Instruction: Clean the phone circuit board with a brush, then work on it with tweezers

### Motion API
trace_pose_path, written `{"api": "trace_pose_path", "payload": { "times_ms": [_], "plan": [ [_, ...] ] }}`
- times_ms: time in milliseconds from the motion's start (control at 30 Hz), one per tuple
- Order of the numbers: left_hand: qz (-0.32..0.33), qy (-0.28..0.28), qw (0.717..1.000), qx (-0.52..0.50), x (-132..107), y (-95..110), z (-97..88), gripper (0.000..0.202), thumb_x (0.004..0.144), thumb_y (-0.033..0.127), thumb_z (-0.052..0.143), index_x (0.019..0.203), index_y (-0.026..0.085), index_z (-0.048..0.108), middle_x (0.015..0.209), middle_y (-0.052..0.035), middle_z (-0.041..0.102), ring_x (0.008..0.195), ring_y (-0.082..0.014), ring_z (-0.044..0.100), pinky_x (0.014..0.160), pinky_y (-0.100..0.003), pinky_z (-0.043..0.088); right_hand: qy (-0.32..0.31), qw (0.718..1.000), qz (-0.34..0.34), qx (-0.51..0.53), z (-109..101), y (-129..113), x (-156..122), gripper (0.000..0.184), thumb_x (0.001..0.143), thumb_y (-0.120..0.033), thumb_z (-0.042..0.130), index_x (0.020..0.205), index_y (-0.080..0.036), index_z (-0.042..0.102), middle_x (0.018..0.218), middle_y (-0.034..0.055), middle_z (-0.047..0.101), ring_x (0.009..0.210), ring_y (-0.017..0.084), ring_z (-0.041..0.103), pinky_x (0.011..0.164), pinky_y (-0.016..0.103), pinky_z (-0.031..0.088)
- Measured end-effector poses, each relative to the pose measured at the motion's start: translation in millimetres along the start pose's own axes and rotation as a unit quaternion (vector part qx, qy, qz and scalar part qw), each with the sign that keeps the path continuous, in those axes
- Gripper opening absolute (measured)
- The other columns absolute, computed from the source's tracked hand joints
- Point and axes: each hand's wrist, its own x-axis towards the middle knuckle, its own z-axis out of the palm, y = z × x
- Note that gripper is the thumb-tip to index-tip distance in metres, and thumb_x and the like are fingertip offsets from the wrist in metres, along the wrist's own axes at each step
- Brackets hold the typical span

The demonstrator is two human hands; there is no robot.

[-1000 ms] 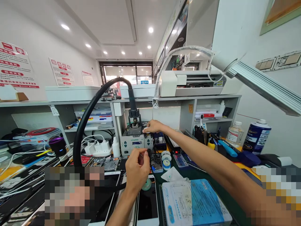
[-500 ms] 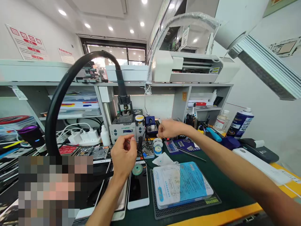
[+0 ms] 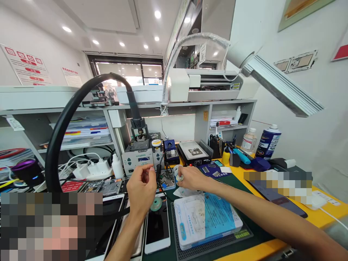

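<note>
My left hand (image 3: 141, 186) is raised over the phones, its fingers curled and thumb pressed in; whatever they may hold is hidden. My right hand (image 3: 191, 177) reaches across the mat, fingertips pinched on a small round tin (image 3: 179, 178) that they partly cover. Another small round container stands right behind it. A white tissue (image 3: 186, 192) lies just below this hand. A flat white-and-blue plastic box (image 3: 208, 219) sits under my right forearm on a dark perforated pad. Between my wrists, a round green disc (image 3: 156, 204) rests on a white-framed phone (image 3: 157, 232).
A thick black hose (image 3: 61, 127) arches on the left, running to a grey soldering station (image 3: 138, 159). A parts tray (image 3: 167, 179) stands beyond my left hand. At the back are a heating plate (image 3: 194, 152) and bottles; a lamp (image 3: 285, 85) hangs at right.
My right hand has come down and toward me, from above the round containers onto one of them. The tweezers on the mat are now hidden by my forearm. The view has shifted right and up.
</note>
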Motion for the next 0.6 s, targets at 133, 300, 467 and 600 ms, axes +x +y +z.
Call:
{"api": "trace_pose_path", "payload": {
  "times_ms": [133,300,467,600],
  "plan": [
    [0.003,0.000,1.000,0.003,-0.2,-0.2,-0.4,0.024,0.089,0.039,0.057,0.094,0.018,0.067,0.072,-0.0003,0.064,0.058,-0.0143,0.056,0.056,-0.026,0.046,0.021,0.999,0.007,0.048,-22.7,8.5,-6.0,0.030,0.069,-0.033,0.073,0.094,-0.019,0.066,0.091,0.0087,0.073,0.086,0.028,0.067,0.062,0.028,0.036],
    [0.009,0.001,1.000,0.007,0.0,-0.1,0.3,0.028,0.090,0.044,0.056,0.094,0.019,0.067,0.071,-0.0004,0.065,0.057,-0.0146,0.057,0.056,-0.026,0.046,0.088,0.984,0.012,0.153,-83.3,15.8,11.9,0.033,0.073,-0.041,0.073,0.096,-0.020,0.065,0.091,0.0039,0.072,0.070,0.017,0.065,0.053,0.023,0.037],
    [0.018,-0.004,1.000,0.019,0.2,-5.8,1.0,0.031,0.089,0.048,0.057,0.094,0.019,0.068,0.073,-0.0011,0.067,0.059,-0.0155,0.059,0.057,-0.026,0.048,0.189,0.954,0.046,0.229,-117.2,-4.0,82.1,0.039,0.079,-0.042,0.073,0.108,-0.018,0.061,0.095,0.0038,0.072,0.074,0.013,0.066,0.056,0.021,0.043],
    [0.021,0.000,0.999,0.029,2.0,-13.1,-2.0,0.033,0.088,0.050,0.057,0.094,0.019,0.068,0.075,-0.0025,0.069,0.062,-0.0173,0.064,0.057,-0.027,0.051,0.149,0.950,0.085,0.262,-109.3,-26.3,141.2,0.032,0.084,-0.039,0.074,0.101,-0.014,0.065,0.078,0.0010,0.069,0.059,0.012,0.063,0.052,0.023,0.048]
  ]
}}
